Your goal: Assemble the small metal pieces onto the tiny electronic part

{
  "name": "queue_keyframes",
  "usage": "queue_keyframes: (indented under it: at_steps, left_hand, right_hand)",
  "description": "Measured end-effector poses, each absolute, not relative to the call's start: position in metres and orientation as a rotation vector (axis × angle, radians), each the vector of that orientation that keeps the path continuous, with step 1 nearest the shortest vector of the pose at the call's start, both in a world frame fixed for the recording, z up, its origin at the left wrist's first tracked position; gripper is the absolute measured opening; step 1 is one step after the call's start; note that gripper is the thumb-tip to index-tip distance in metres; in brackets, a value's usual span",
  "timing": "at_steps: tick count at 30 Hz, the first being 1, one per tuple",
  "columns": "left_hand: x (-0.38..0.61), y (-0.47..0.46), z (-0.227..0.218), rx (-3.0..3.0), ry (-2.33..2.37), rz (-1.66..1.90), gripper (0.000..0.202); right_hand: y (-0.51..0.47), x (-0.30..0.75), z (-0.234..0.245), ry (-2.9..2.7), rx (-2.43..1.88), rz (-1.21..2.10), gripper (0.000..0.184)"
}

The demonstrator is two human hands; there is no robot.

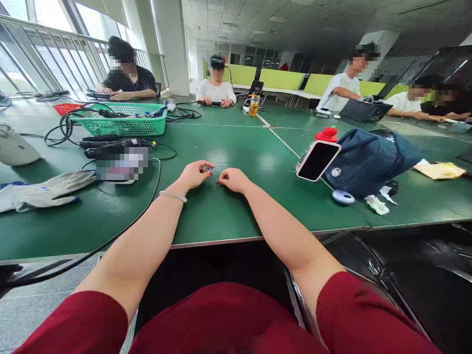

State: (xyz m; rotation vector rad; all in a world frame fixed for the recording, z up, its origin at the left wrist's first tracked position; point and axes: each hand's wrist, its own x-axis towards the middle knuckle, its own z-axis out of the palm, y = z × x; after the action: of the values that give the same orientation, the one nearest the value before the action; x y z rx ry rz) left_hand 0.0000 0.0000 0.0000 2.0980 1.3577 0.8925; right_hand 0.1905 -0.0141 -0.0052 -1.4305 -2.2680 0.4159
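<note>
Over the green tabletop (217,216), my two hands are close together, a small gap between them. My left hand (194,175) is closed, with a small silvery and dark object (209,169) pinched between thumb and fingers; its kind is too small to make out. A light bracelet sits on that wrist. Pinched as well, my right hand (235,179) is low near the table surface. A tiny dark thing (217,181) shows at its fingertips, too small to name.
Left of my hands are white work gloves (44,189), a black cable (145,206) and a green basket (125,127) with cables. On the right stand a phone (318,161), a blue bag (363,164) and a pale oval object (343,197). Several people sit or stand around the table.
</note>
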Motion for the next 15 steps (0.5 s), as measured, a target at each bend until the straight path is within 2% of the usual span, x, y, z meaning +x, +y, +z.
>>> queue_keyframes:
  at_steps: [15]
  left_hand:
    - [0.0042,-0.0043,0.0028,2.057,1.375,0.895,0.030]
  right_hand:
    - [-0.0156,0.1931,0.0009,-2.314,-1.543,0.236,0.013]
